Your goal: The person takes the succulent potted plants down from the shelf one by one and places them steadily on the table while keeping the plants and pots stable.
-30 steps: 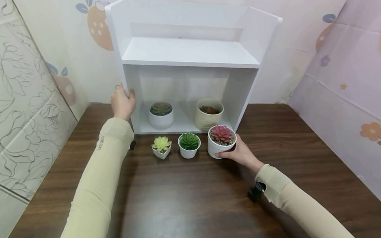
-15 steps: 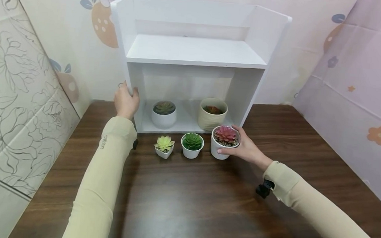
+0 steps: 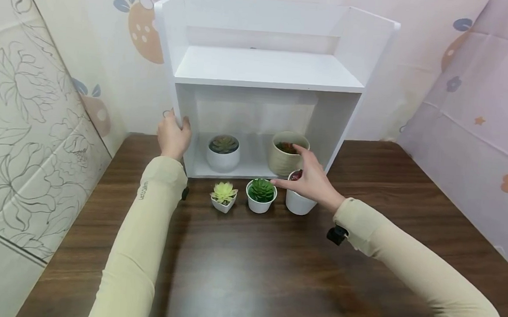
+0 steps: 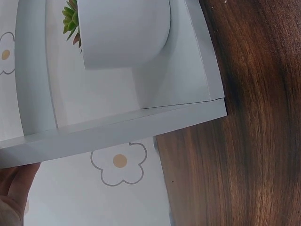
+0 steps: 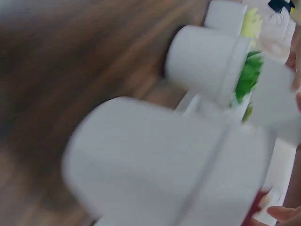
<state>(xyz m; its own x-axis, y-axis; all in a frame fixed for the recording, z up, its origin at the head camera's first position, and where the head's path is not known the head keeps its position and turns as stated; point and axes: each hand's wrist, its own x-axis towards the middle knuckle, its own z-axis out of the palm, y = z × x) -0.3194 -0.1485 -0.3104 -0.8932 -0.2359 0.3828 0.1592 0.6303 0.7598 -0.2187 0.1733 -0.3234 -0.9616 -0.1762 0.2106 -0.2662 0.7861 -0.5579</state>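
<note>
My left hand (image 3: pixel 174 135) grips the left side panel of a white shelf unit (image 3: pixel 267 85), thumb on the inner side. In the left wrist view, part of that hand (image 4: pixel 16 195) shows beside the panel. Above a white pot with a red succulent (image 3: pixel 298 203) hovers my right hand (image 3: pixel 311 180), thumb and fingers spread apart. It hides most of the red leaves. Its thumb tip lies close to a green succulent (image 3: pixel 261 191) in a small white pot; whether it touches cannot be told. Left of that stands a yellow-green succulent (image 3: pixel 223 194) in a pointed white pot.
On the lower shelf stand a round white pot with a succulent (image 3: pixel 223 159) and a cream ribbed pot (image 3: pixel 282 161). The shelf unit rests on a dark wooden table (image 3: pixel 247 274), against a patterned wall (image 3: pixel 131 93). Another patterned wall (image 3: pixel 464 142) borders the right side.
My right hand has let go of the red succulent's pot and moved up and left over it. The pot stays on the table. My left hand keeps its grip on the panel.
</note>
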